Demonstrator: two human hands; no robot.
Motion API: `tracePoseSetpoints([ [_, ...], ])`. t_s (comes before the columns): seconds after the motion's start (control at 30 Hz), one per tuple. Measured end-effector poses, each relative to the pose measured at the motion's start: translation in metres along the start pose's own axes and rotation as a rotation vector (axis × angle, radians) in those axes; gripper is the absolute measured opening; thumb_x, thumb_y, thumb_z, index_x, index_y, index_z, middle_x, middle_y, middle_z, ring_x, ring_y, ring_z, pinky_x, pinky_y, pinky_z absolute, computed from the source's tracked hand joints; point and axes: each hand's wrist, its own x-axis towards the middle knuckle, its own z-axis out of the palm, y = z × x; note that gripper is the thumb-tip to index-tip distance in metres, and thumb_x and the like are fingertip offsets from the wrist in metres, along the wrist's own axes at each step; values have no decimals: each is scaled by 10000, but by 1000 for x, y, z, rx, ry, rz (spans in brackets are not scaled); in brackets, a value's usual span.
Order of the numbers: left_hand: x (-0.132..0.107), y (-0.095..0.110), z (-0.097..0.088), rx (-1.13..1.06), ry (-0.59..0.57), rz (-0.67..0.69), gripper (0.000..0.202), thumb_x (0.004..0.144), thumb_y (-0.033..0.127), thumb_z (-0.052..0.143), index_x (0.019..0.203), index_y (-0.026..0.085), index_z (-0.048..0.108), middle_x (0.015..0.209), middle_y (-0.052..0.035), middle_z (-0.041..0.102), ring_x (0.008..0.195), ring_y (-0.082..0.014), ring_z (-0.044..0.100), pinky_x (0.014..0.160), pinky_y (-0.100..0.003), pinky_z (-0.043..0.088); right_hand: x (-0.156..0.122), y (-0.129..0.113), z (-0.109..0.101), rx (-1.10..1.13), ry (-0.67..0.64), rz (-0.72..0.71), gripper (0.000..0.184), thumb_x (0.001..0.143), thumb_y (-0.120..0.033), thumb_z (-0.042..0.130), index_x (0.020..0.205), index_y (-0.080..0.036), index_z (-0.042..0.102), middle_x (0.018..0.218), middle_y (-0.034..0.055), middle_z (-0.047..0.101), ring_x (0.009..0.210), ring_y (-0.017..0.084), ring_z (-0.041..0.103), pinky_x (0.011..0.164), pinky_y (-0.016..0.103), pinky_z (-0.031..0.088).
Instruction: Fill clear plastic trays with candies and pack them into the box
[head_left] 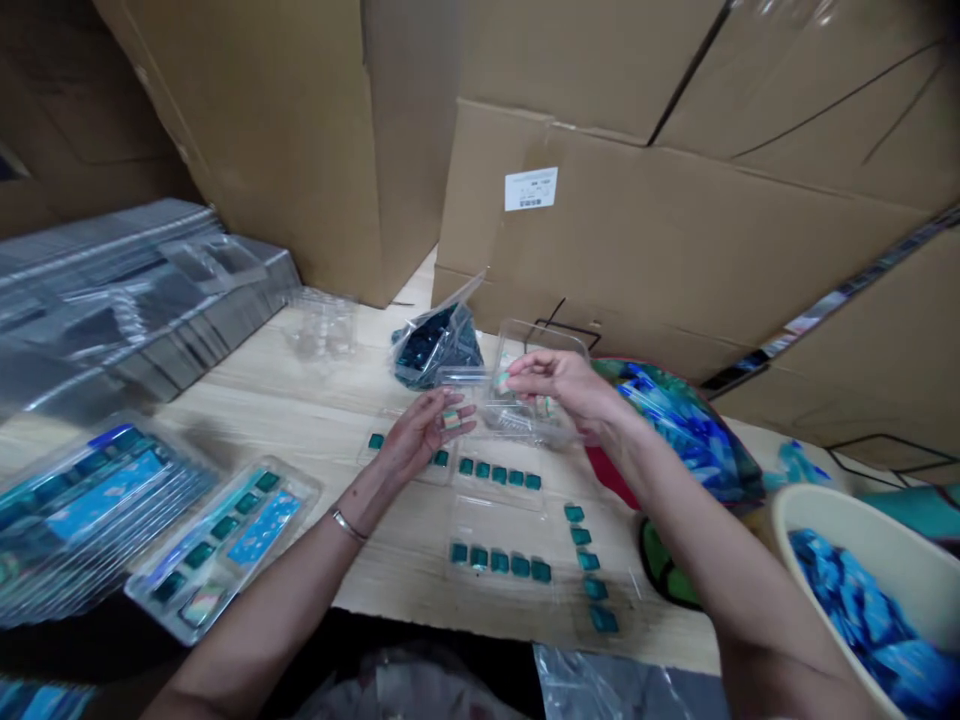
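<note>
My left hand [420, 437] is curled around a small pale square piece [451, 419] held at its fingertips, just above the table. My right hand [561, 388] pinches the edge of a clear plastic blister tray [517, 400] and holds it tilted over the table. Below both hands lie clear trays [499, 520] with rows of small teal square pieces [499, 474] set in their pockets. A second row of teal pieces [500, 561] sits nearer me, and a column of them [589, 565] runs to the right.
A clear bag of dark teal pieces [435, 345] lies behind the hands. Stacks of filled blister packs [217, 545] and empty clear trays [127, 300] sit left. A beige bowl of blue wrappers [862, 590] stands right, a blue-filled bag [682, 420] beside it. Cardboard boxes [675, 240] wall the back.
</note>
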Motion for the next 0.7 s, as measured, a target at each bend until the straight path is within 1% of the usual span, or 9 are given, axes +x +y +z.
tracePoseSetpoints([
  [0.1,-2,-5,4,-10,-26,12,131,819,210,634,939,157,631,990,-53,667,932,-210,650,926,-493,470,-5,-3,40,14,-121,23,336,555,-329,801,791,-153,640,642,-14,638,506,73,521,494,210,416],
  [0.17,-2,-8,5,-21,-27,33,113,821,215,632,921,164,630,993,-34,653,902,-178,641,906,-465,487,-6,-1,59,13,-122,31,307,555,-312,791,759,-153,626,609,-31,618,497,69,513,486,204,404],
  [0.27,-2,-10,4,-26,-8,63,147,804,235,652,936,177,623,1003,-22,641,864,-157,631,838,-392,520,-10,4,76,-26,-68,6,263,545,-278,779,703,-153,610,575,-46,594,508,72,514,498,203,406],
  [0.37,-3,-10,5,-31,11,71,184,789,246,668,953,187,606,994,-21,641,841,-154,634,770,-328,529,-15,7,83,-54,-45,-34,259,545,-283,774,702,-156,613,605,-31,613,548,94,551,514,214,420],
  [0.43,-4,-9,6,-36,12,62,190,789,246,669,956,192,595,995,-26,646,854,-162,640,777,-334,526,-18,9,81,-48,-13,-51,267,558,-299,767,728,-156,620,632,-16,628,567,107,569,523,223,430],
  [0.5,-5,-8,7,-43,6,52,182,795,245,663,953,190,590,994,-33,653,888,-182,646,817,-382,519,-20,10,71,-44,57,-68,277,577,-319,758,758,-153,630,625,-13,624,547,104,555,516,227,428],
  [0.6,-5,-6,6,-63,16,37,165,798,229,660,942,180,594,981,-43,665,922,-219,655,867,-468,500,-17,14,40,-43,218,-108,309,592,-351,746,798,-149,638,622,-10,620,520,99,538,518,235,433],
  [0.67,-4,-5,5,-74,31,27,153,796,209,661,932,173,601,965,-47,675,922,-232,661,879,-496,495,-10,20,13,-64,334,-120,294,608,-344,722,806,-146,633,639,-3,628,530,104,552,543,240,451],
  [0.7,-3,-5,4,-75,38,24,148,795,199,660,929,169,604,958,-48,680,922,-234,663,883,-500,495,-5,24,0,-107,375,-105,258,624,-324,700,795,-146,626,640,-2,630,537,104,559,554,237,458],
])
